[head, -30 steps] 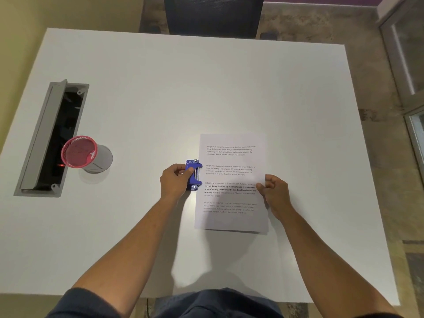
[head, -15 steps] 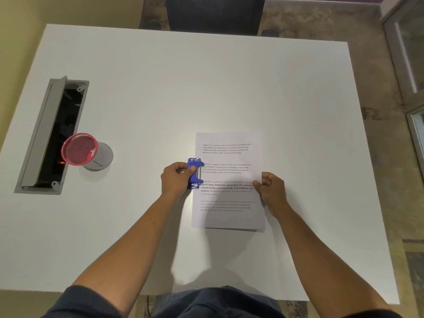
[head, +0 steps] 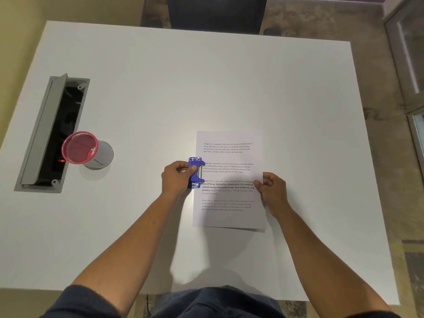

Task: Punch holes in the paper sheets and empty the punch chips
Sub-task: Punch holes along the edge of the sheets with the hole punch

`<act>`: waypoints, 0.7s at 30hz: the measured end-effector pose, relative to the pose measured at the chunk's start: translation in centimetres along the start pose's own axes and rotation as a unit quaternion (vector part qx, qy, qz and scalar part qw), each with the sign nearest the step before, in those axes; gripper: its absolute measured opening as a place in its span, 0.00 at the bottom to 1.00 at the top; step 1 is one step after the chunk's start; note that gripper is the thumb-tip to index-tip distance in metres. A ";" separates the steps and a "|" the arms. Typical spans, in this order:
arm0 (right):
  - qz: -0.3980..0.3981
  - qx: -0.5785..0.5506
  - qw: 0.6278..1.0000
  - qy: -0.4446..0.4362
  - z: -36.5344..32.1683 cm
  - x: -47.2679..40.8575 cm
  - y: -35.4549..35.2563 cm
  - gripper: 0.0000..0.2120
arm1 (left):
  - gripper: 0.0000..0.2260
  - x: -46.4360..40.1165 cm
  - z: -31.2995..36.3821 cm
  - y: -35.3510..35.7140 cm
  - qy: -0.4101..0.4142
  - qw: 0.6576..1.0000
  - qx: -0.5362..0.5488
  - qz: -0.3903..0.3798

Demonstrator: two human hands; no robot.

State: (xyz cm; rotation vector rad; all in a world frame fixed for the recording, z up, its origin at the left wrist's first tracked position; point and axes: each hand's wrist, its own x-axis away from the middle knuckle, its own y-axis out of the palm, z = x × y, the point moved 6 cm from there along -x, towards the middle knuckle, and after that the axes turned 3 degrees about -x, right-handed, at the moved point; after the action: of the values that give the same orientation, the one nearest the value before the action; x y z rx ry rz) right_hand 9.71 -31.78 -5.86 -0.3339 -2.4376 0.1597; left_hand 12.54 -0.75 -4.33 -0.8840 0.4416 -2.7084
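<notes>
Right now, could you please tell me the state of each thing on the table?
Hole punch: on the paper's left edge, gripped by the left hand.
Paper: flat on the table, right edge pinched by the right hand.
Red mesh cup: upright.
Cable hatch: lid open.

You are looking down on a white table [head: 206,88] that fills most of the view, its surface catching a soft glare near the middle. A grey cable hatch [head: 49,136] is set into its left side, lid tilted open over a dark recess with a small orange glow. Beyond the far edge stands a dark chair [head: 215,12]. The wall [head: 20,31] on your left is yellow, the floor [head: 376,157] mottled brown stone, and a glazed, pale-framed door [head: 410,53] is at your right.
</notes>
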 end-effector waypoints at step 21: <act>-0.001 -0.007 1.000 0.002 0.2 -0.5 -0.2 0.08 | 0.04 -0.3 -0.3 0.0 -0.005 1.000 -0.008 -0.002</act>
State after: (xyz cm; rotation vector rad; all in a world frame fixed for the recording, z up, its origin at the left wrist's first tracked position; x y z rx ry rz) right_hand 9.89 -32.11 -6.25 -0.3372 -2.4350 0.1419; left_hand 12.63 -0.63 -4.70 -0.9024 0.4602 -2.7062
